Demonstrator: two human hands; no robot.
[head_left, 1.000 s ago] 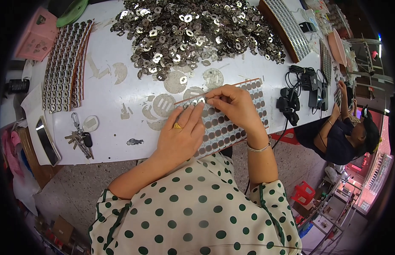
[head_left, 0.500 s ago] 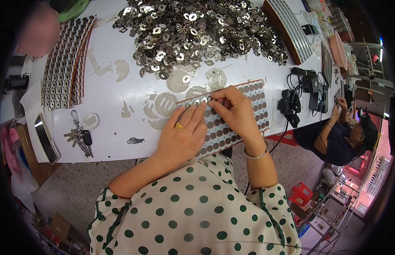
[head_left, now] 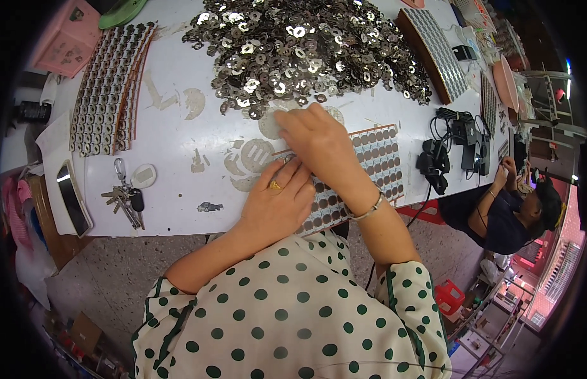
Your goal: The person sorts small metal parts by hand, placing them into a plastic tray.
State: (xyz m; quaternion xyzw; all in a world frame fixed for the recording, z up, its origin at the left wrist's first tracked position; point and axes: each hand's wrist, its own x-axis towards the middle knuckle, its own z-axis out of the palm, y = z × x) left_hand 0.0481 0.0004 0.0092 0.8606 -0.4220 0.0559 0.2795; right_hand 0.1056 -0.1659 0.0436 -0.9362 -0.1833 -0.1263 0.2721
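Observation:
My left hand (head_left: 276, 197), with a yellow ring on one finger, lies over the upper left corner of a panel (head_left: 383, 151) of round dark discs in rows. Its fingers are spread and bent onto the panel, their tips partly covered by my right hand. My right hand (head_left: 320, 140), wearing a bracelet, hovers above the table past the panel's far edge. Its fingers point left, close to the near edge of a heap of small shiny metal rings (head_left: 306, 54). Those fingertips are blurred, and whether they hold anything does not show.
At the left are stacked panels with rings (head_left: 101, 95), a phone (head_left: 73, 197), keys (head_left: 124, 205) and a pink container (head_left: 69, 41). At the right lie black cables and adapters (head_left: 454, 136) and another stack of panels (head_left: 432, 50). Beyond sits another person (head_left: 508, 215).
My right hand has left the panel's far edge and moved up and left toward the heap. My left hand stays on the panel. A person's head at the upper left is gone from view.

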